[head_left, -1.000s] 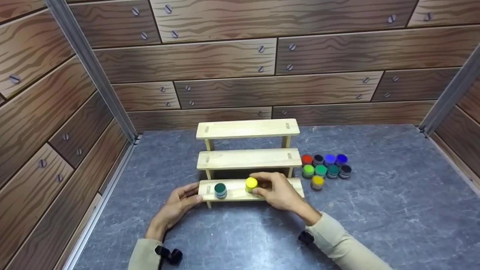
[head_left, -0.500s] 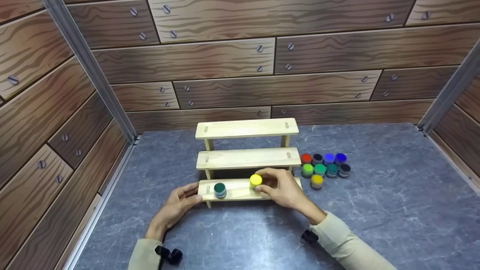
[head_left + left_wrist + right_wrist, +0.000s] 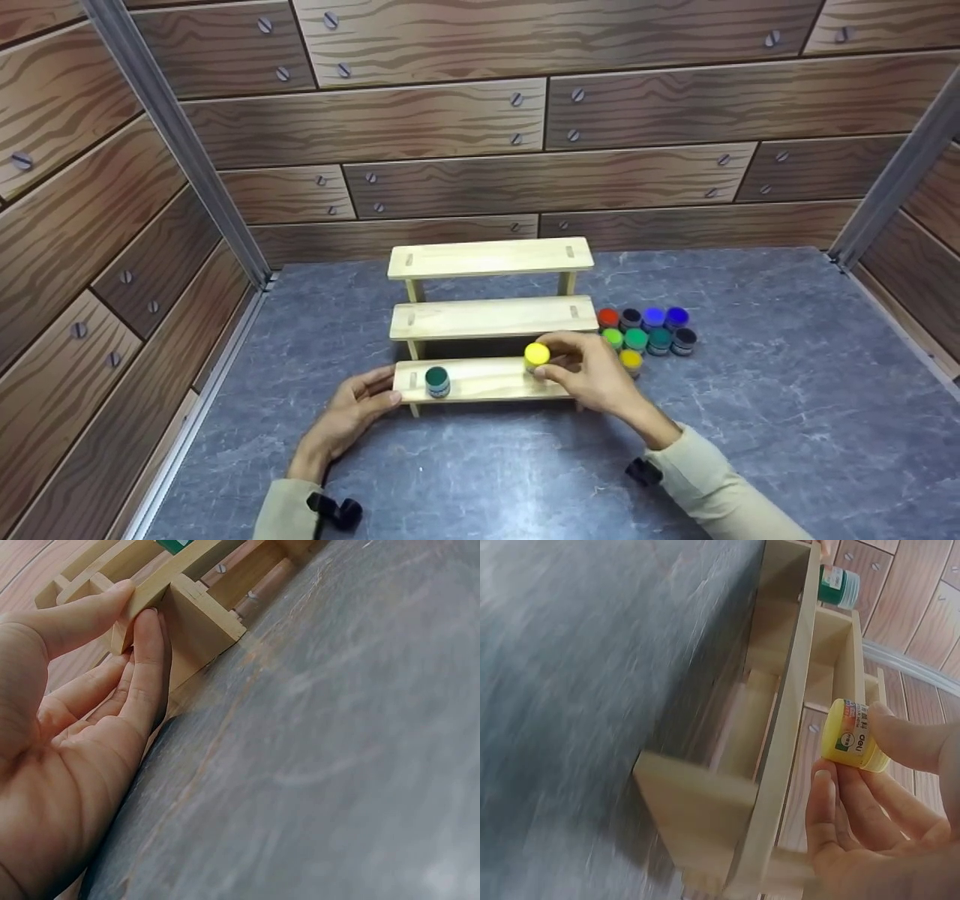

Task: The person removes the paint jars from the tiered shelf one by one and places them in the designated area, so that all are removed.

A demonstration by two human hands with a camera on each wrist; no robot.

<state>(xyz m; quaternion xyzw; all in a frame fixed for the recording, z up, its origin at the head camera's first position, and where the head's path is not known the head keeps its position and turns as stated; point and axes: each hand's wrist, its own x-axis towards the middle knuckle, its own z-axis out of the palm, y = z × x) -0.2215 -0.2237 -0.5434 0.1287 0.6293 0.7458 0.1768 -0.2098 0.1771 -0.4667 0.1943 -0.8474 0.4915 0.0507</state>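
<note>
A three-step wooden stand (image 3: 484, 382) sits on the grey surface. My left hand (image 3: 349, 416) pinches the left end of its lowest step, thumb on top and fingertips against the end and underside, as the left wrist view shows. Between the thumb and fingers of my right hand (image 3: 600, 379) is a small yellow paint jar (image 3: 537, 355), upright. In the right wrist view this paint jar (image 3: 850, 733) is held a little above the lowest step, with a gap under its base. A dark green paint jar (image 3: 437, 381) stands on the same step, near its left end.
Right of the stand, several paint jars are grouped close together, among them a red jar (image 3: 608, 318), a blue jar (image 3: 677, 316), a light green jar (image 3: 613, 338) and an orange-yellow jar (image 3: 631, 361). Wood-patterned walls (image 3: 450, 120) rise behind and at both sides.
My right hand has moved right along the lowest step with the yellow paint jar, further from the dark green one. The left hand keeps its hold on the stand.
</note>
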